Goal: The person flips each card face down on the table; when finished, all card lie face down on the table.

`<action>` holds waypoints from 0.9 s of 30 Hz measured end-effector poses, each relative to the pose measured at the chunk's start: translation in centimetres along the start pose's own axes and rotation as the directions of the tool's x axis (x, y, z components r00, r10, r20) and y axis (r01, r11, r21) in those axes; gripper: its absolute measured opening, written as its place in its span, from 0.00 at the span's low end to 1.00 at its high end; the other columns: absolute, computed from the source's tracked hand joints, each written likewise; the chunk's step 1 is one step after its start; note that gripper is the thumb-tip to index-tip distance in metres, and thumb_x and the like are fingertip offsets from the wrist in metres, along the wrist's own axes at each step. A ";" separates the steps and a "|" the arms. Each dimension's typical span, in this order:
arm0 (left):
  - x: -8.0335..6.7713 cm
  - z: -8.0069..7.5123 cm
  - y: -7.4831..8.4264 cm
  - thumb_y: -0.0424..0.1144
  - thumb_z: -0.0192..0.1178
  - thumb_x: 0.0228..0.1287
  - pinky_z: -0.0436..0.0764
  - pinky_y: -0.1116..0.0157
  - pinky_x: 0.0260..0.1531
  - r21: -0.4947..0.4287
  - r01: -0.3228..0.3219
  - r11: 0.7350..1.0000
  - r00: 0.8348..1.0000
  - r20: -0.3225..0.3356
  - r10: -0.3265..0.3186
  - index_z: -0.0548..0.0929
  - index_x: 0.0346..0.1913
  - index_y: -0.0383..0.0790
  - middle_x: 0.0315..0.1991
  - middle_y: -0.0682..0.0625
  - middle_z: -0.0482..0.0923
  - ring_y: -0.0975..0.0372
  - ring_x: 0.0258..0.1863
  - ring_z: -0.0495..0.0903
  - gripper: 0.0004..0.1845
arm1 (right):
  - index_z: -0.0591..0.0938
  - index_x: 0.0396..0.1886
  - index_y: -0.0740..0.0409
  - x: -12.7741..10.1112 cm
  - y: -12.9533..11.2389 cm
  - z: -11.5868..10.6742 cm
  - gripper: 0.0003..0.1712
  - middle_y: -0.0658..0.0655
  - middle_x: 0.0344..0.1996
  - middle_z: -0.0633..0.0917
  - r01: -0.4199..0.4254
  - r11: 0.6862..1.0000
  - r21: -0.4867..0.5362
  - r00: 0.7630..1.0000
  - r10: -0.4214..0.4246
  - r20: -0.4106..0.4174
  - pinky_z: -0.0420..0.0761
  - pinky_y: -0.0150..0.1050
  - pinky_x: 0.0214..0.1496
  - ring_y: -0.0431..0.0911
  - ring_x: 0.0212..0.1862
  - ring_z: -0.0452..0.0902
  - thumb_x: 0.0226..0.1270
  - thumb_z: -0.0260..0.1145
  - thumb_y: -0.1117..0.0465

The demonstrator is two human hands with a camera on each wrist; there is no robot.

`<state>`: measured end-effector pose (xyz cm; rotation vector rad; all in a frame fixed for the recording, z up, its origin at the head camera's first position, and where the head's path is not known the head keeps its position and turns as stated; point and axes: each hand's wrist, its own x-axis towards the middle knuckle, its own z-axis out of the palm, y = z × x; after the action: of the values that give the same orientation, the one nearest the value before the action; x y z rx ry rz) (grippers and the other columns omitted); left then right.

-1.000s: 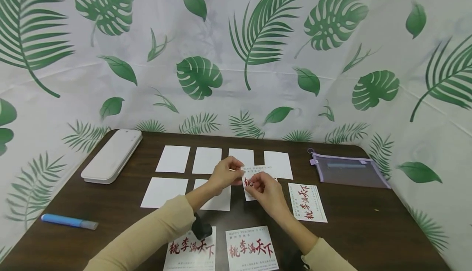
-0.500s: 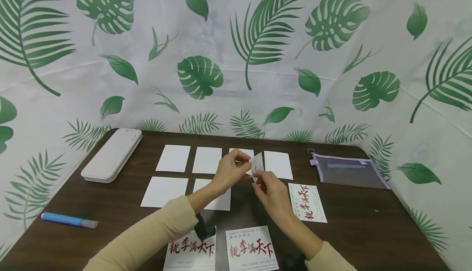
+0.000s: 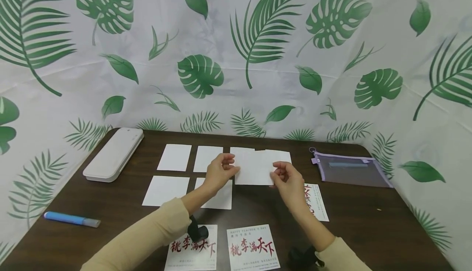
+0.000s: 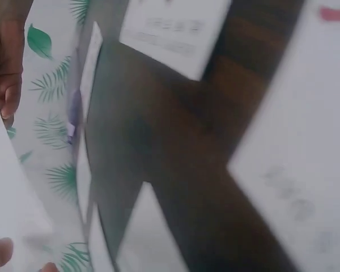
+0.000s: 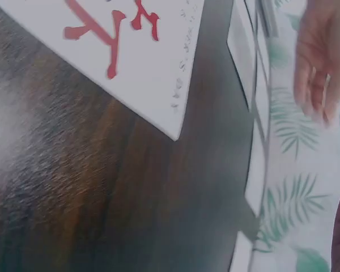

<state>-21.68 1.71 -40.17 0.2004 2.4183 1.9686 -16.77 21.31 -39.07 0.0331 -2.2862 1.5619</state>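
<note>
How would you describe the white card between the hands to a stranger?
On the dark brown wood-grain table, look to the flat white paper cards in rows at the far side. Toward their right end, find the bare left hand and bare right hand. The white rectangular paper card between them is the one: unlike its neighbours, it is held by both hands.

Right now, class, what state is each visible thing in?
Held card: raised, blank side showing
Left hand: pinching its left edge
Right hand: pinching its right edge
Six blank cards: flat in two rows, some partly hidden
Near printed cards: flat, print up
Side printed card: print up, turned sideways, partly hidden
White case: flat, looks closed
Blue pen: lying flat, cap unclear
Mesh pouch: flat, zip unclear
</note>
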 end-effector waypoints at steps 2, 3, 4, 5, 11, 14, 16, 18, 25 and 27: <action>-0.2 -0.2 -0.5 0.28 0.65 0.54 0.81 0.66 0.37 -0.006 0.030 1.000 0.999 0.024 -0.030 0.75 0.53 0.29 0.46 0.36 0.77 0.55 0.41 0.80 0.22 | 0.78 0.44 0.67 0.1 0.4 -0.3 0.14 0.61 0.27 0.78 -0.071 0.996 0.046 0.997 0.070 0.007 0.83 0.38 0.27 0.39 0.23 0.74 0.57 0.64 0.76; -0.3 -0.2 -0.7 0.27 0.65 0.54 0.81 0.66 0.37 -0.012 0.042 0.999 0.998 0.039 -0.041 0.75 0.53 0.29 0.45 0.36 0.78 0.56 0.40 0.80 0.22 | 0.78 0.45 0.68 0.1 0.6 -0.4 0.14 0.61 0.27 0.78 -0.094 0.994 0.062 0.996 0.094 0.013 0.83 0.39 0.28 0.38 0.23 0.73 0.57 0.64 0.76; -0.4 -0.3 -0.9 0.26 0.65 0.53 0.81 0.67 0.36 -0.016 0.047 0.999 0.998 0.053 -0.046 0.75 0.53 0.29 0.44 0.36 0.78 0.57 0.39 0.81 0.22 | 0.77 0.45 0.69 0.1 0.7 -0.4 0.15 0.60 0.27 0.78 -0.112 0.991 0.076 0.994 0.111 0.019 0.83 0.39 0.28 0.38 0.23 0.73 0.58 0.64 0.76; -0.5 -0.3 -1.0 0.25 0.65 0.53 0.82 0.67 0.35 -0.024 0.054 0.998 0.997 0.064 -0.052 0.76 0.53 0.29 0.43 0.37 0.79 0.58 0.38 0.81 0.22 | 0.77 0.46 0.69 0.1 0.9 -0.5 0.15 0.60 0.27 0.78 -0.124 0.989 0.082 0.992 0.122 0.024 0.83 0.38 0.28 0.38 0.23 0.73 0.58 0.63 0.77; -1.1 -0.1 -1.7 0.24 0.64 0.51 0.82 0.68 0.32 0.010 0.008 1.000 0.995 0.103 -0.009 0.78 0.51 0.28 0.38 0.40 0.80 0.58 0.34 0.82 0.21 | 0.77 0.48 0.71 0.1 2.3 -0.7 0.17 0.58 0.25 0.78 -0.181 0.983 0.004 0.981 0.180 0.070 0.82 0.36 0.26 0.38 0.22 0.73 0.57 0.64 0.76; -1.6 0.0 -1.9 0.25 0.65 0.51 0.81 0.69 0.30 0.084 -0.031 0.996 0.991 0.135 0.020 0.78 0.51 0.28 0.37 0.40 0.81 0.57 0.34 0.83 0.21 | 0.78 0.46 0.72 -0.1 3.1 -0.8 0.17 0.59 0.23 0.79 -0.180 0.979 -0.096 0.977 0.189 0.102 0.82 0.34 0.24 0.39 0.20 0.74 0.55 0.65 0.76; -2.0 0.1 -2.1 0.25 0.65 0.50 0.79 0.70 0.28 0.132 -0.066 0.989 0.987 0.157 0.045 0.78 0.52 0.27 0.36 0.40 0.81 0.57 0.33 0.83 0.23 | 0.78 0.44 0.73 -0.3 3.4 -0.9 0.16 0.59 0.22 0.79 -0.167 0.975 -0.149 0.976 0.185 0.118 0.81 0.33 0.23 0.39 0.19 0.74 0.53 0.66 0.76; -2.2 0.2 -2.2 0.25 0.66 0.49 0.77 0.71 0.25 0.165 -0.091 0.982 0.983 0.173 0.062 0.77 0.53 0.26 0.35 0.41 0.81 0.59 0.31 0.82 0.24 | 0.79 0.42 0.74 -0.5 3.7 -1.1 0.15 0.58 0.21 0.79 -0.160 0.971 -0.180 0.973 0.185 0.134 0.80 0.33 0.22 0.40 0.18 0.74 0.52 0.66 0.76; -2.6 0.5 -2.5 0.26 0.68 0.48 0.72 0.74 0.21 0.265 -0.154 0.952 0.968 0.235 0.091 0.76 0.56 0.25 0.32 0.44 0.81 0.66 0.24 0.75 0.28 | 0.79 0.40 0.73 -0.9 4.2 -1.4 0.13 0.56 0.19 0.77 -0.179 0.955 -0.235 0.958 0.224 0.181 0.80 0.33 0.21 0.42 0.18 0.75 0.52 0.66 0.77; -2.7 0.5 -2.6 0.26 0.68 0.47 0.74 0.74 0.23 0.299 -0.191 0.935 0.959 0.259 0.113 0.76 0.55 0.24 0.31 0.45 0.81 0.66 0.25 0.75 0.28 | 0.79 0.39 0.73 -1.0 4.3 -1.5 0.13 0.56 0.19 0.77 -0.187 0.952 -0.243 0.951 0.237 0.197 0.80 0.33 0.20 0.42 0.18 0.75 0.52 0.66 0.77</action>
<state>-19.22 1.41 -42.98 0.6104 2.6088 1.4760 -16.32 24.16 -42.73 -0.1055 -2.7102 1.4549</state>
